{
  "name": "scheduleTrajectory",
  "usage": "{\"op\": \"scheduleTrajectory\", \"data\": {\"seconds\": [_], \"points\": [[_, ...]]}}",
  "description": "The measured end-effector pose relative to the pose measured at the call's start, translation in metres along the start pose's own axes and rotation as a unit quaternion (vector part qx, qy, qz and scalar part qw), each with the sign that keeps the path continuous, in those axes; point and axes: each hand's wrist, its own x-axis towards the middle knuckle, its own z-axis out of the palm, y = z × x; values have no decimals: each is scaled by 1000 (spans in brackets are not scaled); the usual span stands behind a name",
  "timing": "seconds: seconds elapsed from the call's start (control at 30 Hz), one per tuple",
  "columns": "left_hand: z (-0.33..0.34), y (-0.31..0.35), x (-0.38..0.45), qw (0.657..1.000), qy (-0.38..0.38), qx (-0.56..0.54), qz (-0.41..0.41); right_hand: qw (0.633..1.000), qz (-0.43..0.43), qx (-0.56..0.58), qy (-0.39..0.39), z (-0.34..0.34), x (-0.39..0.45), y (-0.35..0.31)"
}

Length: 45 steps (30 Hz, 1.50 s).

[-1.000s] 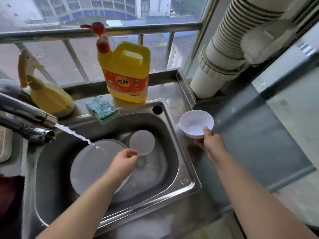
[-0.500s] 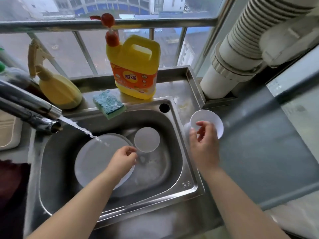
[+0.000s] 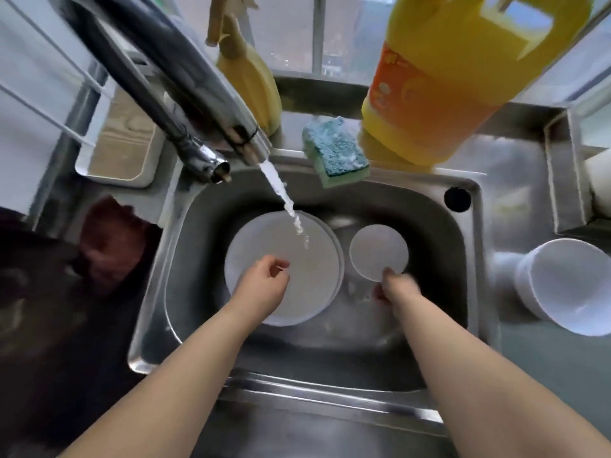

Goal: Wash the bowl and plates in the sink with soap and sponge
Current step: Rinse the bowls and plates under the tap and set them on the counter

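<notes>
A large white plate (image 3: 307,259) lies in the steel sink (image 3: 426,328) under running water from the tap (image 3: 211,123). My left hand (image 3: 264,282) hovers over the plate's near left part with fingers loosely curled, holding nothing. A small white plate (image 3: 377,249) lies to the right of the large one. My right hand (image 3: 395,287) is down in the sink at the small plate's near edge, blurred; its grip is unclear. The white bowl (image 3: 568,285) sits on the counter right of the sink. A blue-green sponge (image 3: 335,157) rests on the sink's back rim beside the yellow soap jug (image 3: 439,77).
A yellow spray bottle (image 3: 246,71) stands behind the tap. A white tray (image 3: 122,143) sits at the left. A dark cloth-like mass (image 3: 66,292) lies left of the sink. A white pipe (image 3: 598,183) stands at the far right.
My right hand let go of the bowl on the counter and moved down into the sink to the small plate. The view leaned forward over the sink.
</notes>
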Motion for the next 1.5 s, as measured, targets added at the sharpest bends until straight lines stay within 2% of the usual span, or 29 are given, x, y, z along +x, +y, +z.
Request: {"op": "scheduleTrajectory", "data": {"seconds": [0.17,0.23,0.37,0.53,0.6,0.73,0.9,1.03,1.17,1.23,1.37,1.43,1.5], "points": [[-9,-17,5,999,25,-29,-19,999,-1,48,-13,3,15,-4],[-11,-18,6,999,27,-43,-18,999,-30,24,-16,-3,5,-10],[-17,-10,0,996,20,-78,-25,991,-106,-68,37,-2,-39,-20],[-24,9,-12,991,-14,-136,-9,983,-179,4,-46,15,-108,-30],[-27,21,-19,975,-53,-216,-1,976,-204,38,-67,21,-132,-33],[-33,34,-32,920,-123,-373,10,965,-234,59,-103,24,-167,-36],[-37,36,-36,880,-105,-462,30,956,-254,55,-133,18,-182,-32],[-47,35,-37,873,-110,-476,17,952,-248,69,-163,9,-176,-30],[-53,34,-38,861,-139,-489,-26,930,-191,182,-257,-2,-174,-32],[-54,36,-39,857,-155,-490,-42,923,-190,187,-277,-4,-176,-34],[-53,43,-39,866,-176,-464,-63,935,-191,147,-261,-1,-178,-34],[-53,44,-38,873,-179,-442,-102,942,-189,145,-235,-1,-181,-33],[-54,46,-36,873,-179,-427,-154,944,-229,110,-209,2,-181,-34]]}}
